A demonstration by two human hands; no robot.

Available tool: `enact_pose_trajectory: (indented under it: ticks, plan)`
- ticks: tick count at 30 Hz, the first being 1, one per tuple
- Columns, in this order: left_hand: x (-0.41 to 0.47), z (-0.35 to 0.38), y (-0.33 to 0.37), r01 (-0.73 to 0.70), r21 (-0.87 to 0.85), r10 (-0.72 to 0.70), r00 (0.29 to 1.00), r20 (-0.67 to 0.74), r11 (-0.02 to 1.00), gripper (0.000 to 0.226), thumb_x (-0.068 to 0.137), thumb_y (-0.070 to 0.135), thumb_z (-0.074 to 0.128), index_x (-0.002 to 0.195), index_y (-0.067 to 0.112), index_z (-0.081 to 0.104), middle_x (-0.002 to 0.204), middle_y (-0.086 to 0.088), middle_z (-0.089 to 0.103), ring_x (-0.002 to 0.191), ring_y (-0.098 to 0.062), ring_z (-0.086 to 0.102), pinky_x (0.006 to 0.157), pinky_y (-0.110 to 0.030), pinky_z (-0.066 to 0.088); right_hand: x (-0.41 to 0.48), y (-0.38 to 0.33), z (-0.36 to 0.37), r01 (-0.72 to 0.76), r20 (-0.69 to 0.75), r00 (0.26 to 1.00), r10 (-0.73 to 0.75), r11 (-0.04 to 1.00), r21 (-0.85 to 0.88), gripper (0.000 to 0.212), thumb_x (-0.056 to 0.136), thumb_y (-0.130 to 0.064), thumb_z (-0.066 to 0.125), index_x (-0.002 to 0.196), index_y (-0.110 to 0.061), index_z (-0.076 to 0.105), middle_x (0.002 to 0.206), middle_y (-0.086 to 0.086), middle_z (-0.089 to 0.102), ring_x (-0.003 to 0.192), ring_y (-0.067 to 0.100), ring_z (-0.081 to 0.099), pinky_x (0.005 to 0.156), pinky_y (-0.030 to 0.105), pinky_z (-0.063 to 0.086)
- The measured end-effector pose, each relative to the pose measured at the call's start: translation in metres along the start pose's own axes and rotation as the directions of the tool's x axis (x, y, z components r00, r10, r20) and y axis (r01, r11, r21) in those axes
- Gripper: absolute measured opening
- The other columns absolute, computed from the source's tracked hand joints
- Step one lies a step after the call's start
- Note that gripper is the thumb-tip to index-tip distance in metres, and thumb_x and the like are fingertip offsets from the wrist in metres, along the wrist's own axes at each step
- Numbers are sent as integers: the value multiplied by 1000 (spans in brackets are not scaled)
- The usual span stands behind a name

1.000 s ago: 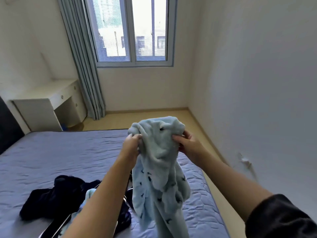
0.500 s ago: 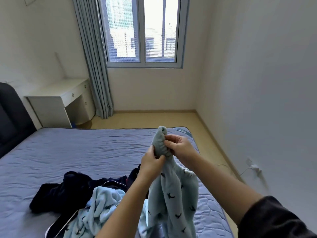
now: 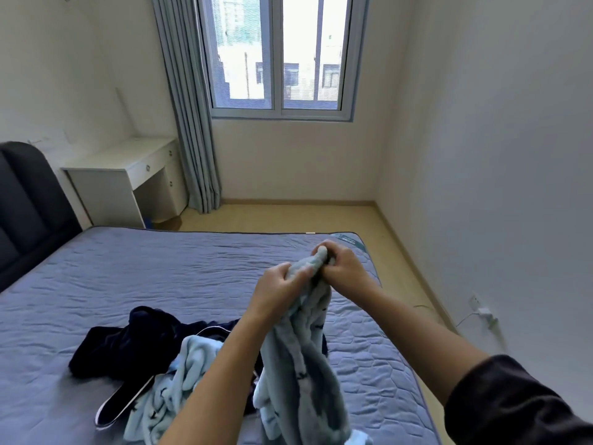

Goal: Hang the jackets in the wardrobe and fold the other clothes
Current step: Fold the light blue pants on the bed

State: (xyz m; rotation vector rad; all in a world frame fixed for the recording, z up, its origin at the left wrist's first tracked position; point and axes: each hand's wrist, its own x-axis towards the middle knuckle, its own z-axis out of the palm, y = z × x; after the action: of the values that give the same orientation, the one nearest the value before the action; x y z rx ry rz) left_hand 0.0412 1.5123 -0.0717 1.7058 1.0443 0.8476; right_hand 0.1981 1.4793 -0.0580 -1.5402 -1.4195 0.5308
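Note:
A light blue fleece garment with small dark bird prints hangs above the bed. My left hand grips its bunched top from the left. My right hand pinches the same top end from the right, and the two hands almost touch. The cloth hangs down between my forearms to the bottom edge of the view. On the bed lie a second light blue fleece piece and a dark navy jacket with white piping, partly under it.
The blue-grey quilted mattress fills the lower view, with a dark headboard at left. A white desk, grey curtain and window stand beyond. A floor strip runs along the right wall, with a plugged socket.
My hands have dropped lower and come close together, gathering the wide-held top of the fleece garment into a narrow bunch. The view has shifted left, showing the headboard.

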Motion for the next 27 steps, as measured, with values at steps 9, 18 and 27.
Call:
enact_pose_trajectory:
  ticks: [9, 18, 27]
  plan:
    - [-24, -28, -106, 282, 733, -210, 959, -191, 619, 16, 87, 12, 46, 98, 19, 56, 111, -6, 62, 102, -27, 59, 75, -33, 44, 14, 10, -18, -259, -263, 922, 284, 958, 125, 20, 78, 0, 46, 69, -17, 52, 66, 4, 52, 68, 20, 50, 59, 28, 43]
    - [-42, -98, -161, 259, 445, -160, 955, -248, 857, 31, 67, -11, 51, 66, 15, 33, 63, -5, 42, 62, -22, 38, 55, -34, 24, -20, 39, -68, -380, 229, 905, 359, 923, 54, 39, 80, 20, 33, 89, -15, 48, 101, 15, 54, 80, 27, 50, 60, 34, 49]
    - [2, -151, -43, -179, -46, 177, 983, -45, 983, 61, 64, -32, 28, 53, 22, 53, 73, 5, 56, 64, -6, 50, 56, -16, 40, -28, 30, -116, -319, 177, 946, 271, 875, 365, 65, 78, 25, 27, 45, -19, 59, 109, 12, 61, 90, 26, 59, 66, 32, 51]
